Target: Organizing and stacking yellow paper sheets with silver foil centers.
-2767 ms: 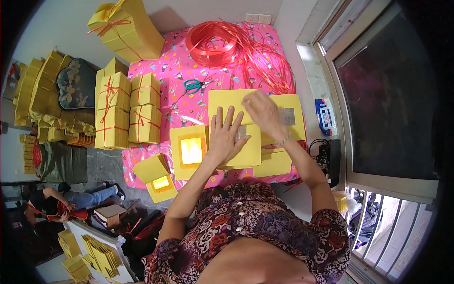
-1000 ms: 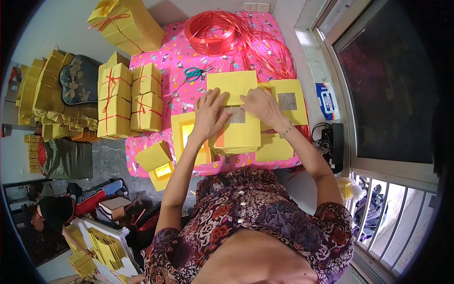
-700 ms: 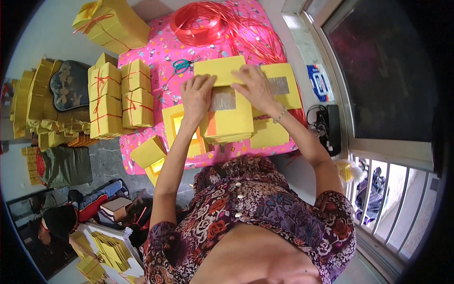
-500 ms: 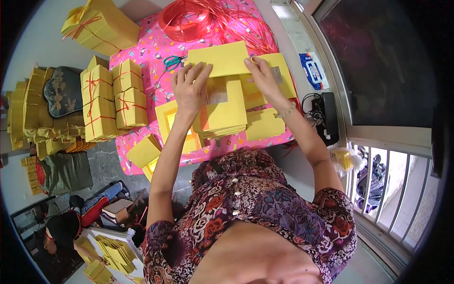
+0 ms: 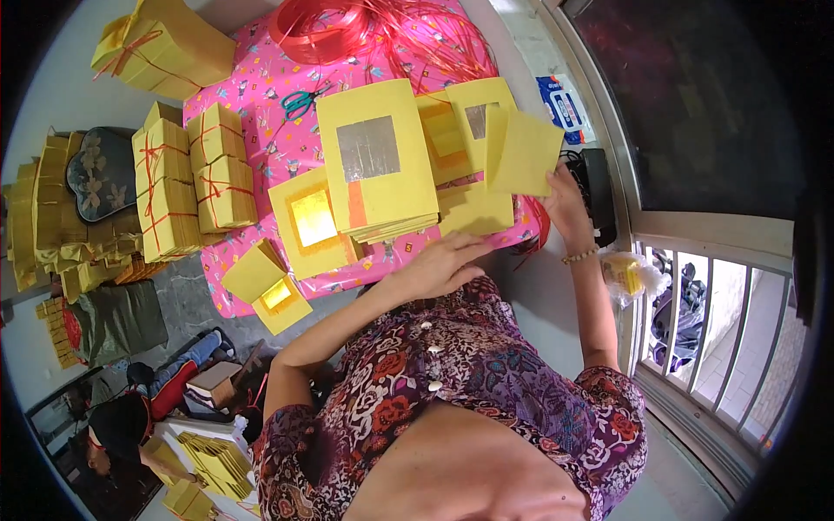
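Observation:
My right hand (image 5: 566, 201) pinches the lower corner of a folded yellow paper (image 5: 532, 156), raised at the right side of the table. Fingers loosely stretched, my left hand (image 5: 443, 265) lies at the table's near edge and holds nothing. Just beyond it is a plain yellow sheet (image 5: 478, 211). In the middle stands a stack of yellow paper sheets (image 5: 413, 195), its top one bearing a silver square and an orange strip. A yellow sheet with a shiny gold square (image 5: 300, 252) rests to its left. Behind the stack, more sheets with silver and gold patches (image 5: 473, 95) overlap.
Bundles of yellow paper tied with red string (image 5: 165, 182) stand at the left. Teal-handled scissors (image 5: 298, 105) and red plastic strips (image 5: 317, 30) lie at the back on the pink cloth (image 5: 261, 78). A window frame borders the right. Another person (image 5: 122, 430) works lower left.
The yellow paper held by both hands over the stack is now folded and in my right hand, moved right. My left hand has let go and come down to the near edge.

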Demonstrator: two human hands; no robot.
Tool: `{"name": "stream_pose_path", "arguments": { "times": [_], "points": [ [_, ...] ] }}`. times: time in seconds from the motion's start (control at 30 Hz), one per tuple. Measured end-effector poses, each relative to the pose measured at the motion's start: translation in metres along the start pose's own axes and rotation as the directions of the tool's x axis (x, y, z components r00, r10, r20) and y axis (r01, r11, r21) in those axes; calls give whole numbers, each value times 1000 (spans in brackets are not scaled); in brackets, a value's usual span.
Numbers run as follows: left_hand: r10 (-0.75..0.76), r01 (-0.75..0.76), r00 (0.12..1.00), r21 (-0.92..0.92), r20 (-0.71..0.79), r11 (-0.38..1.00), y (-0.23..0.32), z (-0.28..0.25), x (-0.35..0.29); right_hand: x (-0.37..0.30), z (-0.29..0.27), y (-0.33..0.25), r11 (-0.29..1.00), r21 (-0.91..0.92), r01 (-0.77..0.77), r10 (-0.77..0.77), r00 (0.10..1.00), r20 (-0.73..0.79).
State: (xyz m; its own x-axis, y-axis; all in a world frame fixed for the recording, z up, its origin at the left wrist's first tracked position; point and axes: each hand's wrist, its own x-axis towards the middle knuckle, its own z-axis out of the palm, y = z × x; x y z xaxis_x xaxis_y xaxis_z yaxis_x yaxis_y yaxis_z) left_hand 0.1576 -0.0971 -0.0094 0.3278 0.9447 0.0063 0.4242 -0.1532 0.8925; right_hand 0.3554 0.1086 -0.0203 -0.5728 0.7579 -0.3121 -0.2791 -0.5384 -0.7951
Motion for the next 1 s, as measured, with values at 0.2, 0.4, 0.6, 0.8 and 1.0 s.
{"name": "stream_pose_path", "arguments": {
  "times": [0.2,0.4,0.6,0.8,1.0],
  "points": [
    [-367,280,911,370,189,886,-62,55,4,-14,-58,54,934,-337,-118,132,991,18],
    [-475,347,851,438,224,829,-92,76,10,4,-89,122,822,-568,-37,82,995,54],
    [-459,303,845,462,274,833,-109,83,6,14,-111,166,392,-920,12,-92,995,-26],
    [-334,242,921,381,198,892,-115,79,-13,5,-78,160,355,-933,-55,-140,984,-111],
    [-560,500,771,258,303,827,-79,51,-7,-3,-69,166,158,-981,114,-379,924,46]
  ]
}}
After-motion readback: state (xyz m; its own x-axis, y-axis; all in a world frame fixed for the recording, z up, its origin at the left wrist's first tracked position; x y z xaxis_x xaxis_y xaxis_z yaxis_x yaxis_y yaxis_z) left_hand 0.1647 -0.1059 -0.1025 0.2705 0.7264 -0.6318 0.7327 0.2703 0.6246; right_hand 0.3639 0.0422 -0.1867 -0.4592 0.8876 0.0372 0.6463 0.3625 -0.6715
